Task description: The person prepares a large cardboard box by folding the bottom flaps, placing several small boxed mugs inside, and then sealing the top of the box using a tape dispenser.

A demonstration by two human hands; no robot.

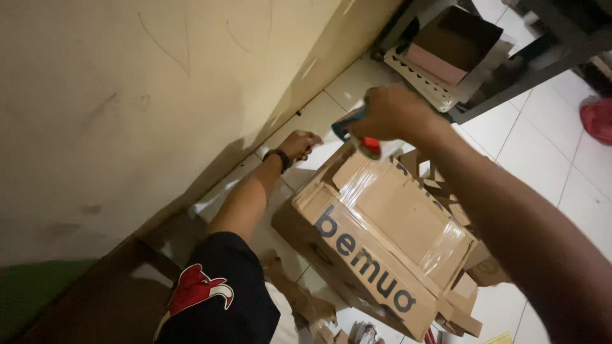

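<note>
R hand (392, 113) w/ tape roll (358, 132) over box (382, 242) edge, wall (127, 95) close.

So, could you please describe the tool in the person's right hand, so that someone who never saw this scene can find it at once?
Start at the big brown cardboard box on the white tiled floor, whose top is covered with clear tape. At its far edge, the right hand grips a tape dispenser. It is the only teal and red object there, unlike the brown cardboard scraps around it.
</note>
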